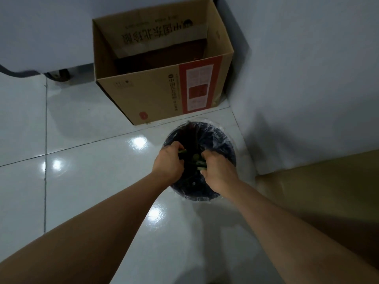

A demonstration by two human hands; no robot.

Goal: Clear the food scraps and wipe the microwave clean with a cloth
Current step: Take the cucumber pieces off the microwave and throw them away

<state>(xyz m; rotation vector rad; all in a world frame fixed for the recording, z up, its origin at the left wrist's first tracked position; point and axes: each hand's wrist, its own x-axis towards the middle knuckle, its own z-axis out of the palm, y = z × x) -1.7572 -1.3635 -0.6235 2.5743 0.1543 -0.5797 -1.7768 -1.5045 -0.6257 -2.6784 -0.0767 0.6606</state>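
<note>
Where hands (169,160) meet: stringy green scraps (196,158).

A round bin (221,144) stands on the floor (82,140) at the centre, close to the wall (307,78) at its 3 o'clock. At the bin's 12 o'clock, just beside it, an open cardboard box (155,95) sits in the corner where two walls meet. Both hands are over the bin's mouth: the left hand (169,160) at 9 o'clock, the right hand (218,169) at 3 o'clock, with food scraps (194,157) between their fingers. A wheel (61,75) shows at the box's 9 o'clock
</note>
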